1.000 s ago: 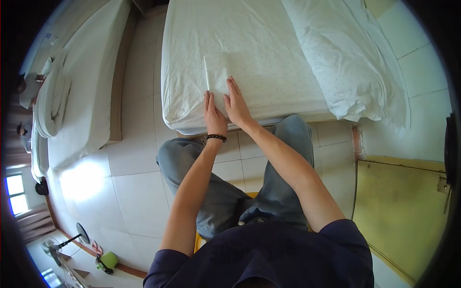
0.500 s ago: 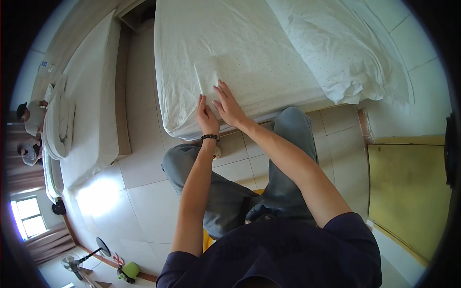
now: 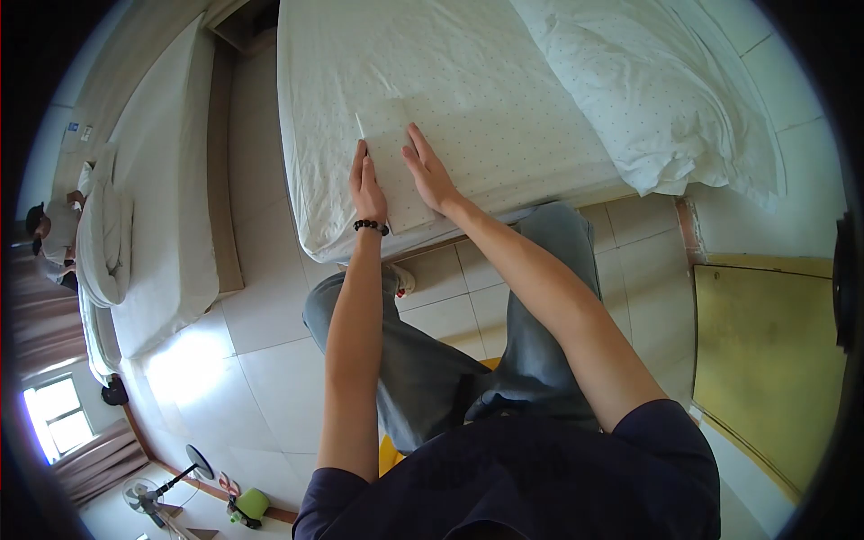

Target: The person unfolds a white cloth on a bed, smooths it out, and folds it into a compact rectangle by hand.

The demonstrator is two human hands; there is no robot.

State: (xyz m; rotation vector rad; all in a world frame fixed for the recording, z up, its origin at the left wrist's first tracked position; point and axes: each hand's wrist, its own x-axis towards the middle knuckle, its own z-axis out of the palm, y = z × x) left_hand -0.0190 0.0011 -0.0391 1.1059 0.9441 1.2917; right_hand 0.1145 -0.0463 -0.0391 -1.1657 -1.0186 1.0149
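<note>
While left hand [image 3: 367, 191] flanks flat white item [image 3: 386, 128], right hand [image 3: 432, 180] seemingly touches it.

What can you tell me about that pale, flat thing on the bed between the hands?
The pale, flat thing looks rectangular and paper-like, with a bright line at its left edge. It lies flat on the bed, near the bed's edge. The left hand and right hand seem to touch its opposite sides, partly covering it.

Flat white piece [image 3: 388, 126], partly hidden
</note>
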